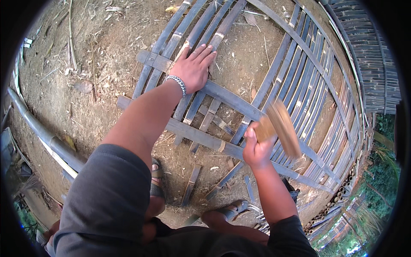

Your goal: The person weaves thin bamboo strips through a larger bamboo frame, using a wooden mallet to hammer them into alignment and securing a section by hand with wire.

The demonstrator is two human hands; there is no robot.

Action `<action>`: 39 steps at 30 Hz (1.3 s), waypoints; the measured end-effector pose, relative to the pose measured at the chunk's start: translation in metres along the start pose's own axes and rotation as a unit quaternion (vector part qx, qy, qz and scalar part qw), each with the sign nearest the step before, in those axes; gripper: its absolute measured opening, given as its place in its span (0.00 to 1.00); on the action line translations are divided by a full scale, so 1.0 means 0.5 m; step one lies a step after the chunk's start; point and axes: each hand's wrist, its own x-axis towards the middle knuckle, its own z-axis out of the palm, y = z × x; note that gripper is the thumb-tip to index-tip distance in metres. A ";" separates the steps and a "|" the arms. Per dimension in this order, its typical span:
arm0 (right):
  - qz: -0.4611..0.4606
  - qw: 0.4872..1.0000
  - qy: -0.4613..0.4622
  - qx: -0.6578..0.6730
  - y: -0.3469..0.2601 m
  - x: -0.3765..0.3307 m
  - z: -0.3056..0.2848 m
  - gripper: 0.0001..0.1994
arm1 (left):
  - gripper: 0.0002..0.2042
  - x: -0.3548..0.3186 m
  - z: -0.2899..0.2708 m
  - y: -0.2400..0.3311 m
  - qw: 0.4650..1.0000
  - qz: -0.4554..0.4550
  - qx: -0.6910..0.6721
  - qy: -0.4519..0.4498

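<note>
My left hand (193,70), with a chain bracelet (177,84) at its wrist, presses flat on the bamboo lattice. Its fingers are stretched out over the upright bamboo slats (174,41), just where they meet a dark cross strip (233,99). To the right, my right hand (258,147) is closed round a wooden mallet (283,129), smeared by motion. The mallet is raised over the lattice; its grip is mostly hidden by my fingers. A second cross strip (201,135) runs nearer to me, below the first.
Many close-set slats (306,81) fill the lattice's right side. Cut bamboo pieces (191,185) lie by my sandalled feet (157,177). A thick bamboo pole (45,130) lies at the left. Stacked bamboo ends (338,199) stand lower right, and another slatted panel (364,51) upper right.
</note>
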 end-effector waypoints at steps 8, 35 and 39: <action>0.188 0.949 -0.155 -0.200 0.001 0.036 0.009 0.16 | 0.29 -0.013 0.007 0.003 1.000 0.002 -0.008 0.005; 0.330 0.918 0.048 0.216 0.045 -0.137 0.018 0.13 | 0.24 -0.209 -0.001 0.284 0.954 -0.263 -0.140 -0.015; 0.336 0.922 0.012 0.193 0.033 -0.189 0.048 0.14 | 0.27 -0.198 0.018 0.305 0.940 -0.322 -0.112 0.021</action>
